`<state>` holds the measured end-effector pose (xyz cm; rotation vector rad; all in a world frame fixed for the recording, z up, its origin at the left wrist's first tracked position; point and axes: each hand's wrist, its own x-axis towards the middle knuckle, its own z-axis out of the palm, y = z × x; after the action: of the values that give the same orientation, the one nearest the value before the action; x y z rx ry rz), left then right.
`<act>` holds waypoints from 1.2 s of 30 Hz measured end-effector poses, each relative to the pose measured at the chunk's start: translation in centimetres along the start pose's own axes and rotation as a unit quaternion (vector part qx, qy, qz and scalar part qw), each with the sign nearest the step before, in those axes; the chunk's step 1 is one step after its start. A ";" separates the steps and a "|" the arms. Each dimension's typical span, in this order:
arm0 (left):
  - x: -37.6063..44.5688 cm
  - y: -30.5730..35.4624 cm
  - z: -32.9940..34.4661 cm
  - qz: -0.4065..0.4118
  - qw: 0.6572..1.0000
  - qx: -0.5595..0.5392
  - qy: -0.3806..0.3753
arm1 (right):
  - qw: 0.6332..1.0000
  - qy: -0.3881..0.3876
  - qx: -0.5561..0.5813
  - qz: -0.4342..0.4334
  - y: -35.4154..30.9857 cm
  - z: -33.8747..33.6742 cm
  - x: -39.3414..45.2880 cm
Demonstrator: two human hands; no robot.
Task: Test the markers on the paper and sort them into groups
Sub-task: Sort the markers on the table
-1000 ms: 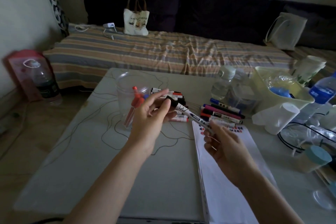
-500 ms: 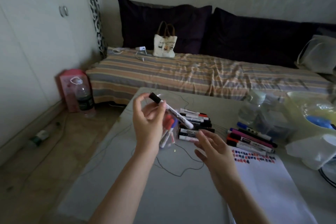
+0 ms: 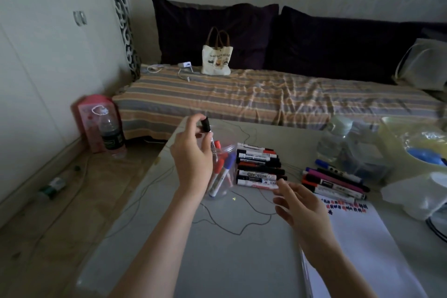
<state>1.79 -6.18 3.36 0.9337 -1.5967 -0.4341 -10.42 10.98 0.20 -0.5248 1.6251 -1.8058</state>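
Note:
My left hand [image 3: 193, 159] pinches a black-capped white marker [image 3: 208, 132] almost upright, cap up, over a clear plastic cup [image 3: 222, 172] that holds red and blue markers. My right hand [image 3: 301, 205] hovers with fingers spread and holds nothing, just in front of a stack of black and red whiteboard markers [image 3: 258, 167]. A second group of markers [image 3: 335, 182] lies to the right, above the white paper [image 3: 358, 239], whose top edge carries rows of red and blue test marks.
Water bottles [image 3: 336, 145], a pale green bin [image 3: 416, 150] and a white roll crowd the table's right side. Thin dark wire loops across the grey tabletop [image 3: 217, 249]. A striped bed with a tote bag lies behind; bottles stand on the floor at left.
My left hand has swung the black-capped marker from slanted to nearly upright over the cup. My right hand let go of it and drew back, fingers spread. The view shifted left.

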 end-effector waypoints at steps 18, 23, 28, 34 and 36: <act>-9.7 -1.4 3.4 0.154 0.843 0.205 -0.473 | 0.929 0.032 -0.356 -0.093 3.7 -4.6 4.2; -10.4 -4.2 4.7 0.167 0.777 0.291 -0.533 | 0.820 -0.048 -0.542 -0.179 5.4 -3.7 6.5; -10.7 -4.8 4.9 0.131 0.785 0.265 -0.544 | 0.737 -0.114 -0.631 -0.215 6.1 -0.2 9.0; -11.0 -4.5 4.9 0.094 0.814 0.240 -0.520 | 0.702 -0.031 -0.670 -0.240 7.4 -0.6 8.9; -11.2 -4.3 5.0 0.080 0.817 0.236 -0.519 | 0.695 -0.042 -0.685 -0.216 7.6 -0.8 8.8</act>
<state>-1.47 -1.28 -8.28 0.9570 -2.8689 -0.4634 -15.74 5.32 -8.49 -1.6784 2.7134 -0.3690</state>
